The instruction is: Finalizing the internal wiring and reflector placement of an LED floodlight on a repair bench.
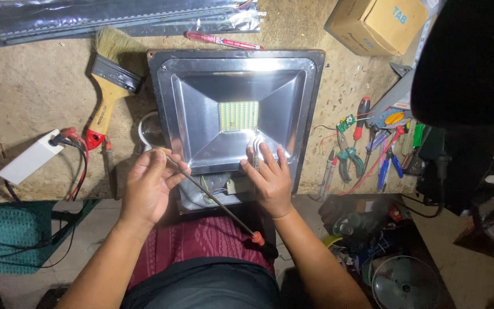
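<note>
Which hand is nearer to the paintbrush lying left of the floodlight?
Left. The left hand sits just right of and below the paintbrush; the right hand rests on the floodlight, farther right.

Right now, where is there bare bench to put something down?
Bare wood lies left of the paintbrush, above the white box. A smaller patch sits between the floodlight and the cardboard box. The right edge is crowded with pliers and screwdrivers.
</note>
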